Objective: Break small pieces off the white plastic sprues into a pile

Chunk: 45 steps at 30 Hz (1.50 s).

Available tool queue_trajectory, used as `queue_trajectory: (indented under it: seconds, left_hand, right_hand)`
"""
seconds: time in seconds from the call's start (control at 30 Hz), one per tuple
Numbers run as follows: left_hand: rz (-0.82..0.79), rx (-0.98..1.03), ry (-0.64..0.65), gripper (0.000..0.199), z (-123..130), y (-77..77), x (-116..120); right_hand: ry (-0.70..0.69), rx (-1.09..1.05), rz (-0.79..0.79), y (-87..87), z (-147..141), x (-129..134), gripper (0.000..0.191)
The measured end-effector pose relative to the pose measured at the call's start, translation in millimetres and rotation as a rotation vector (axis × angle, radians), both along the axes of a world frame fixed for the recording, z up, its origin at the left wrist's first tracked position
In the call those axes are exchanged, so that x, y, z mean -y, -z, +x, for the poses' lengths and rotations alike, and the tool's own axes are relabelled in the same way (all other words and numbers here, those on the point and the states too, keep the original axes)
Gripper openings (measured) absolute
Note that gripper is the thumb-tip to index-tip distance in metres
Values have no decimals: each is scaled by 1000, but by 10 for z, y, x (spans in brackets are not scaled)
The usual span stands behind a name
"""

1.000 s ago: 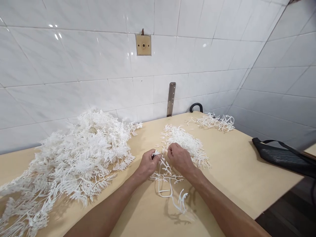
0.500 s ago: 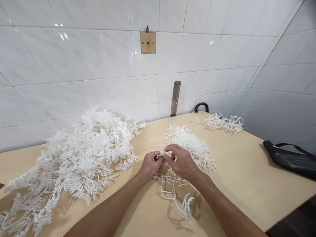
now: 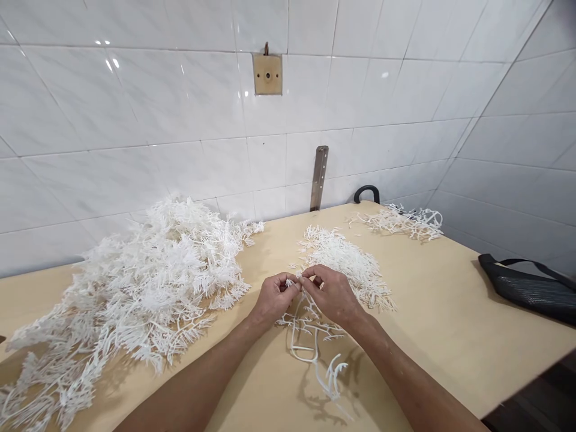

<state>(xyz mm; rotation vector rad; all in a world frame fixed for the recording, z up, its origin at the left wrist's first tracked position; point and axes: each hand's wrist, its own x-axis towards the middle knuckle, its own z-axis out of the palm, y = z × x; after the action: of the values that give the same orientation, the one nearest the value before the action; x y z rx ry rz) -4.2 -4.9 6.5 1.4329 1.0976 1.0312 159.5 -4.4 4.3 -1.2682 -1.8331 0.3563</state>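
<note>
My left hand (image 3: 275, 298) is closed in a pinch on a white branching plastic piece (image 3: 316, 345), whose thin stems hang below my hands over the table. A small fringed tip of it shows at the left fingers. My right hand (image 3: 330, 294) touches the left fingertips, its thumb and forefinger pinched on the same piece. Just behind the right hand lies a pile of small white bits (image 3: 353, 261). Left of my hands spreads a large heap of fringed white sprigs (image 3: 166, 282).
Bare white stems (image 3: 405, 222) lie at the back right of the tan table (image 3: 450, 312), near a black curved handle (image 3: 366, 191). A black bag (image 3: 531, 288) rests at the right edge. A metal bracket (image 3: 319, 179) stands against the tiled wall.
The right fingers, raised and spread a moment ago, have come down and closed at the left fingertips. The hanging stems have shifted slightly left.
</note>
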Motion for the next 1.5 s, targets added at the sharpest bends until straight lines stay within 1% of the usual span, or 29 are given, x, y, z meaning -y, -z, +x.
queue_trajectory:
  seconds: [0.17,0.43,0.67,0.77,0.87,0.9,0.97,1.03,1.1,1.23,1.3,1.37,1.4,1.5]
  left_hand:
    - [33,52,-28,29,0,-4,-5]
    - [79,52,-75,22,5,45,-45]
    - [95,11,-87,18,27,74,-46]
    - [99,-30,-101,19,29,110,-61]
    - [137,-70,-100,22,26,129,-64]
    - [150,-86,-97,22,24,129,-58]
    - [157,-110,-64,22,24,122,-36]
    - [125,-101,2,22,30,111,-7]
    - [65,-58,60,23,40,102,18]
    - [-52,72,66,28,52,94,28]
    - [-92,126,54,31,48,87,21]
    - [-117,164,43,32,42,75,18]
    - [-121,175,37,32,38,68,18]
    - [-88,158,9,30,32,48,18]
  right_hand:
    - [41,-31,-67,-30,2,-1,12]
    - [24,-14,-97,-54,-24,25,18]
    - [70,-61,-246,-88,-26,32,22]
    - [84,-33,-253,-90,-44,30,23]
    - [89,-21,-284,-82,-82,34,22]
    - [91,-15,-278,-73,-94,32,21]
    - [110,26,-199,-43,-106,20,20]
    - [144,86,-75,-3,-90,-7,21]
    - [190,103,-7,33,-44,-46,20]
    - [300,-7,-65,61,82,-121,14]
    - [333,-51,-93,46,126,-134,17]
    - [317,-90,-137,13,142,-121,24]
    - [281,-107,-168,-7,138,-105,28]
    - [95,-124,-242,-65,86,-39,32]
